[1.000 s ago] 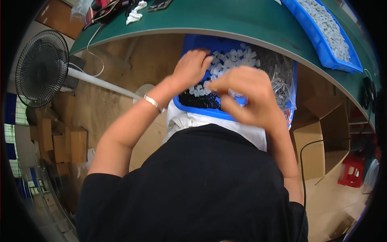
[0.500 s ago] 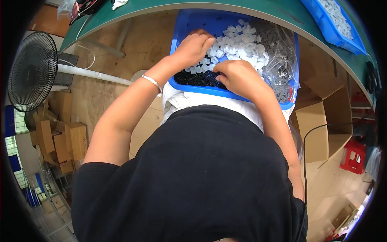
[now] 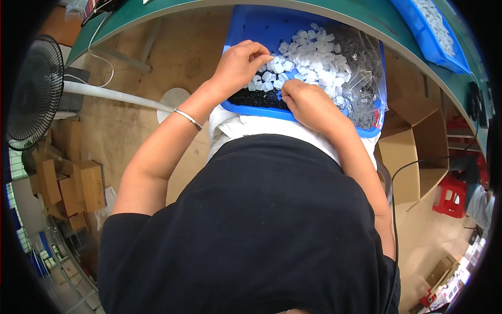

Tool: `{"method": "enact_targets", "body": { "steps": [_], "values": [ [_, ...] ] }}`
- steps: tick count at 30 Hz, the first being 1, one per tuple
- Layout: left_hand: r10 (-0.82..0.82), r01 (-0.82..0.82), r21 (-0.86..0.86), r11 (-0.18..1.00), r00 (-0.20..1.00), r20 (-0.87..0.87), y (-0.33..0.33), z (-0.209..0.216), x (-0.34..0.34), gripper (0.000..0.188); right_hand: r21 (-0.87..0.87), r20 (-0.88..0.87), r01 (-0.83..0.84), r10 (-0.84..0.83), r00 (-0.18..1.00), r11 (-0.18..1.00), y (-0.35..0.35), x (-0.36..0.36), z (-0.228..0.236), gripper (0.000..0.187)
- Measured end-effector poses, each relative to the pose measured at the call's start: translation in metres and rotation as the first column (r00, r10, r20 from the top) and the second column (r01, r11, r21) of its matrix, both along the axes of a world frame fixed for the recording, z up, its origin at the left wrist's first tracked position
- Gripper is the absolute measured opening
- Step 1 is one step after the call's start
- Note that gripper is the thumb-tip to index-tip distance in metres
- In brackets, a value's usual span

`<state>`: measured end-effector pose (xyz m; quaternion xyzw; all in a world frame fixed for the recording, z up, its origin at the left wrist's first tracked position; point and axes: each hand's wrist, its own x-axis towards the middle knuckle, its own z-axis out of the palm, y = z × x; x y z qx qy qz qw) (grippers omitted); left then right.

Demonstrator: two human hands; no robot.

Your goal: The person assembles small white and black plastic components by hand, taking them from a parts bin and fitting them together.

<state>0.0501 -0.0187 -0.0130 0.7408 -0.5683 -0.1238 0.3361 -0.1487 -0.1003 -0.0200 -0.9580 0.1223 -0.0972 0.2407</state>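
While two bare hands work over one shallow blue plastic tray (image 3: 253,26), a second, smaller blue tray (image 3: 422,44) filled with whitish pieces sits on the green desk (image 3: 376,22), beyond the first tray and to its right. Dozens of small white pieces (image 3: 324,65), too many to count exactly, lie in the middle of the tray; they look translucent and blocky, and point every which way, though their heap has its long axis running from the far side to the near side, slanting right. One glossy, grainy spread of black pieces (image 3: 256,98) fills the tray's near left corner, and one crinkled clear plastic bag (image 3: 363,78), with small clear parts showing, covers its right side. The left hand (image 3: 238,65), above the tray's left part, has bent fingers drawn toward the thumb beside the white pieces; the right hand (image 3: 312,104), over the near middle of the tray, has curled fingers with thumb and forefinger close together. Whether either pinches a piece, I cannot tell. One open cardboard box (image 3: 410,167) and one red plastic stool (image 3: 452,196) stand to the tray's right.
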Motion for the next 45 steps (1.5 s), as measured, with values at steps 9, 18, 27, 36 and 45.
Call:
{"method": "enact_targets", "body": {
  "steps": [9, 18, 27, 36, 45],
  "values": [
    [0.11, 0.017, 0.147, 0.989, 0.585, -0.804, 0.019, 0.019, -0.032, 0.028, 0.882, 0.1, 0.089, -0.368, 0.925, 0.463, -0.003, -0.008, 0.007, 0.014],
    [0.107, 0.037, 0.149, 0.988, 0.534, -0.838, 0.023, 0.021, -0.049, 0.026, 0.901, 0.156, 0.05, -0.429, 0.889, 0.431, -0.002, -0.01, 0.002, 0.011],
    [0.087, 0.01, 0.109, 0.994, 0.521, -0.849, 0.022, 0.016, -0.053, 0.022, 0.891, 0.175, 0.051, -0.446, 0.878, 0.45, 0.005, -0.007, 0.002, 0.012],
    [0.087, -0.026, 0.085, 0.996, 0.475, -0.875, 0.023, 0.018, -0.06, 0.02, 0.831, 0.196, 0.104, -0.463, 0.864, 0.546, 0.007, -0.008, 0.004, 0.013],
    [0.161, -0.102, 0.127, 0.987, 0.509, -0.846, 0.023, 0.015, -0.06, 0.021, 0.929, 0.169, 0.028, -0.49, 0.855, 0.369, 0.008, -0.008, 0.008, 0.012]
  ]
}}
